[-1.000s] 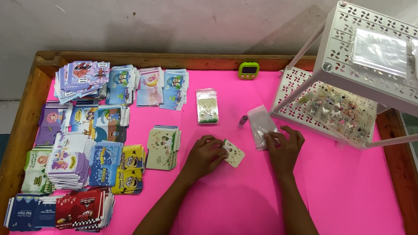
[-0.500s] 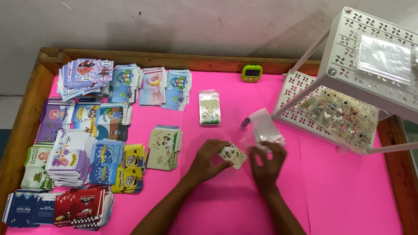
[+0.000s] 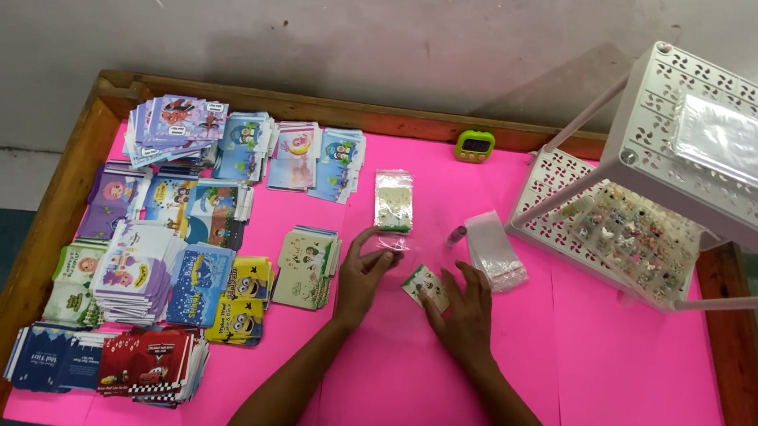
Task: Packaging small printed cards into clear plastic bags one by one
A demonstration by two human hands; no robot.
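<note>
My left hand [image 3: 364, 270] pinches a small clear plastic bag [image 3: 394, 242] just above the pink tabletop [image 3: 618, 376]. Just to its right, my right hand [image 3: 464, 310] holds a small pale card [image 3: 424, 284] with trinkets on it by its right edge; the card lies flat on the pink surface. A stack of clear bags [image 3: 495, 251] lies just beyond my right hand. A filled packet [image 3: 393, 200] lies beyond my left hand.
Many stacks of colourful printed cards [image 3: 169, 251] fill the left half of the table. A pale card stack [image 3: 308, 256] sits next to my left hand. A white two-tier rack [image 3: 673, 146] holds a trinket tray [image 3: 635, 229] at right. A green timer [image 3: 475, 144] and a small purple tube [image 3: 457, 234] lie nearby.
My right hand left the bag stack and came down onto the card. My left hand let go of the card and now holds a clear bag further up. The camera view shifted slightly.
</note>
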